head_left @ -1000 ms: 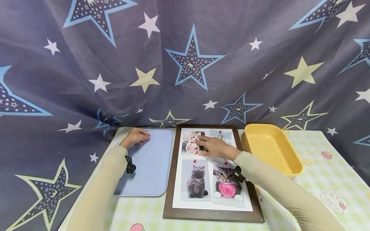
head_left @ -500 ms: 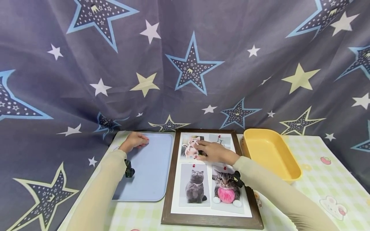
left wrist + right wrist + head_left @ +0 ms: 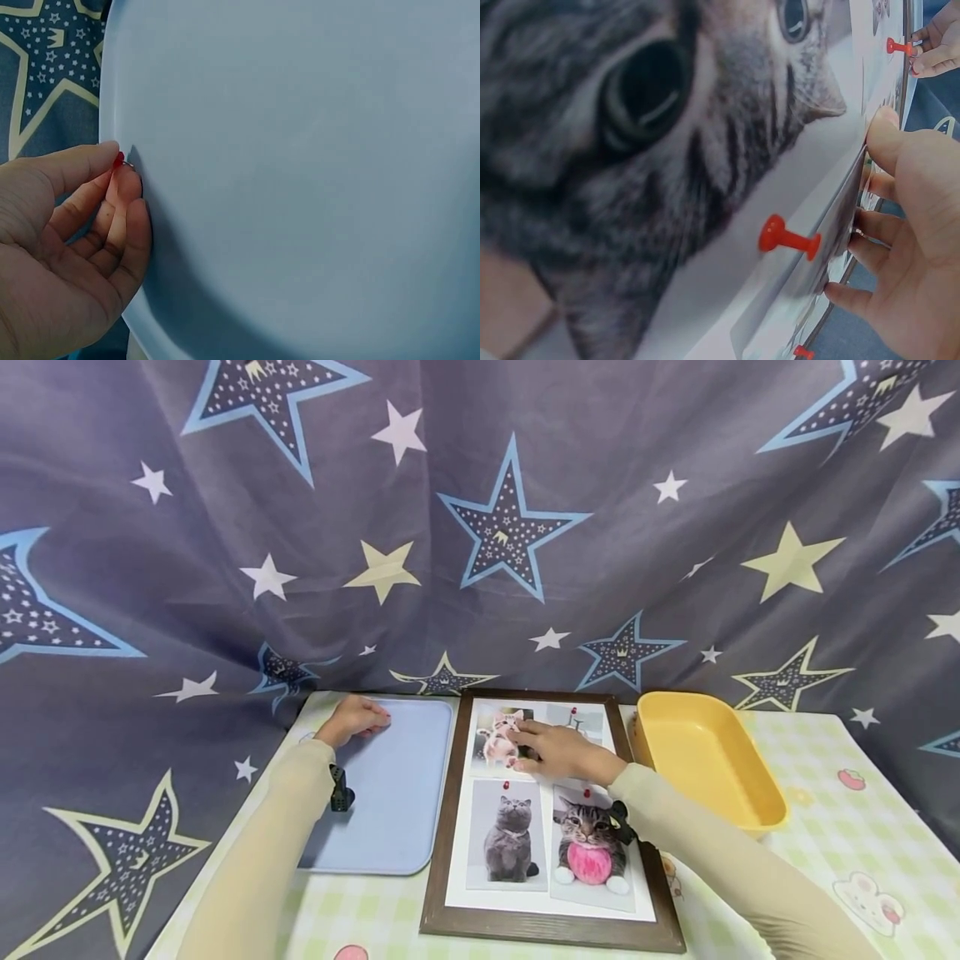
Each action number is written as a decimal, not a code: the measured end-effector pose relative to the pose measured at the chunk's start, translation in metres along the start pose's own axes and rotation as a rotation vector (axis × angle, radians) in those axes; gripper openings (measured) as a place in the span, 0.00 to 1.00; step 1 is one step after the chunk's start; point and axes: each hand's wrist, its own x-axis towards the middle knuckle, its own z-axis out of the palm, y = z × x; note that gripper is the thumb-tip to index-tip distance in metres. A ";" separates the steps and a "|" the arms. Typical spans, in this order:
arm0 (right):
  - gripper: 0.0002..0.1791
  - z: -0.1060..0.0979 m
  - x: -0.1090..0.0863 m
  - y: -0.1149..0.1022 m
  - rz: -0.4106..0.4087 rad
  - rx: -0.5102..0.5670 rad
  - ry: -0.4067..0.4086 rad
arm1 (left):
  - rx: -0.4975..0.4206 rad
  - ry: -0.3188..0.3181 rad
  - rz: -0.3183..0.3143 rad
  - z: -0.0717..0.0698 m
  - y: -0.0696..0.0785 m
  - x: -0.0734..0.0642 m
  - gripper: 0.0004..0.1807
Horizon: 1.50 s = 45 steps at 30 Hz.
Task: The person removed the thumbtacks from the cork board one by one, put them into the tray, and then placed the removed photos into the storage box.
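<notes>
Between thumb and forefinger, my left hand (image 3: pixel 352 720) pinches a red push pin (image 3: pixel 118 159) at the far left rim of the light blue tray (image 3: pixel 390 810). My right hand (image 3: pixel 558 750) lies over the brown-framed board (image 3: pixel 444 827), fingers spread on the upper left kitten photo (image 3: pixel 495 743). Below it is a grey cat photo (image 3: pixel 506 835), and at lower right a tabby photo (image 3: pixel 590 852) with a pink ball. Both have red push pins at their top edges. The upper right photo (image 3: pixel 592 722), partly hidden by my right hand, also has a red pin (image 3: pixel 574 710).
A yellow bin (image 3: pixel 705 760) stands right of the board. Beneath everything lies a green checked tablecloth (image 3: pixel 810 827) with cartoon prints. A dark star-patterned curtain (image 3: pixel 480 635) hangs right behind the table's back edge.
The head view shifts slightly. Both hands stay where they were, the left at the tray's far rim and the right on the kitten photo.
</notes>
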 end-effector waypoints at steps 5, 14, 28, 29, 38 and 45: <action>0.34 -0.003 0.001 0.001 -0.016 -0.008 0.007 | 0.003 -0.005 -0.003 -0.002 0.003 -0.001 0.14; 0.34 -0.006 0.002 0.000 -0.024 -0.016 -0.002 | 0.001 0.004 -0.001 -0.002 0.001 -0.001 0.14; 0.33 -0.012 0.002 0.000 -0.022 -0.041 0.000 | 0.000 0.026 0.010 -0.002 0.005 0.000 0.15; 0.33 -0.012 0.002 0.000 -0.022 -0.043 0.003 | 0.000 0.025 0.013 -0.002 0.005 0.000 0.15; 0.34 -0.006 0.001 0.001 -0.022 -0.032 0.012 | 0.015 0.019 0.007 0.000 0.002 0.002 0.14; 0.34 -0.003 0.000 0.001 -0.013 -0.008 0.000 | 0.006 0.004 0.011 0.002 0.000 0.002 0.14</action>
